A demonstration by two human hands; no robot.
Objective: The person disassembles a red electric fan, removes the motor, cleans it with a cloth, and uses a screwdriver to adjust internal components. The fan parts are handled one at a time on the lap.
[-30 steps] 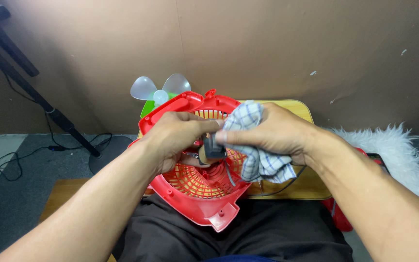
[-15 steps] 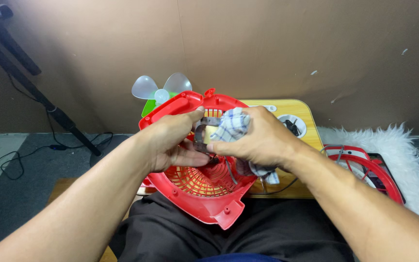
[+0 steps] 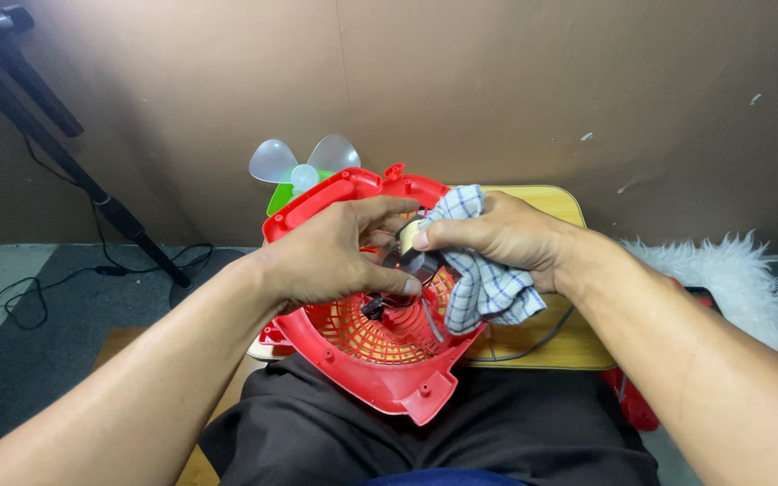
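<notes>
Since half a second ago the right hand point(image 3: 506, 236) has slid a little toward the upper middle of the frame, so the checked cloth point(image 3: 482, 270) now hangs lower right of the knuckles rather than bunched over the centre, and the small motor point(image 3: 410, 250) shows between both hands.

At the middle of the frame sits the red fan housing point(image 3: 380, 355), resting on the person's lap in dark trousers point(image 3: 335, 432). Its open face tilts up toward the camera; its long axis runs from the upper middle down to the lower middle, with the squared foot pointing at the bottom edge. An orange grille point(image 3: 366, 333) fills the inside.

The left hand point(image 3: 335, 256) lies over the housing's upper left rim, fingers curled and close together, the thumb pressing near the motor. The right hand's thumb and forefinger pinch the cloth against the motor's pale end; the remaining fingers are folded around the fabric.

Behind the housing, in the upper middle, a clear fan blade point(image 3: 303, 162) stands on a green part. A yellow wooden board point(image 3: 551, 333) lies to the right, with white fur point(image 3: 731, 288) at the right edge and 1 black tripod point(image 3: 56, 144) in the upper left.
</notes>
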